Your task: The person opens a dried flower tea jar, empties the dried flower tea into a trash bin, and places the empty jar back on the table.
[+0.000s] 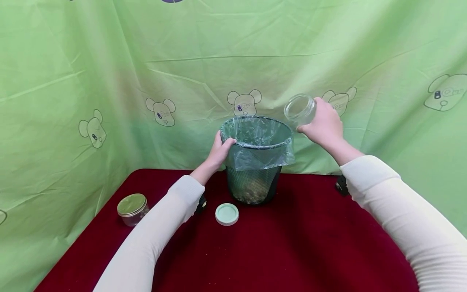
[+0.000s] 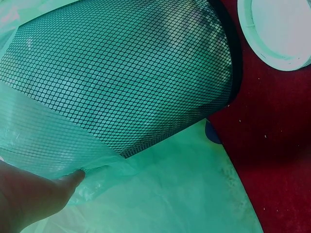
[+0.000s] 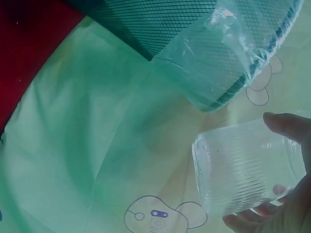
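A black mesh wastebasket [image 1: 251, 182] lined with a clear plastic bag [image 1: 255, 156] stands at the table's back edge, with pale bits showing low inside through the mesh. My left hand [image 1: 220, 151] grips its rim and liner at the left, thumb on the near side; the left wrist view shows that thumb [image 2: 63, 189] against the bag. To the right of the rim, my right hand [image 1: 324, 123] holds a clear, lidless jar [image 1: 300, 111] tilted, its mouth turned up and to the left. Ribbed sides of the jar show between thumb and fingers in the right wrist view.
A pale green round lid [image 1: 227, 213] lies in front of the wastebasket on the dark red tablecloth [image 1: 292, 251]. At the left stands a clear jar with a gold lid [image 1: 132, 207]. Green cloth [image 1: 197, 61] with bear drawings hangs close behind the table.
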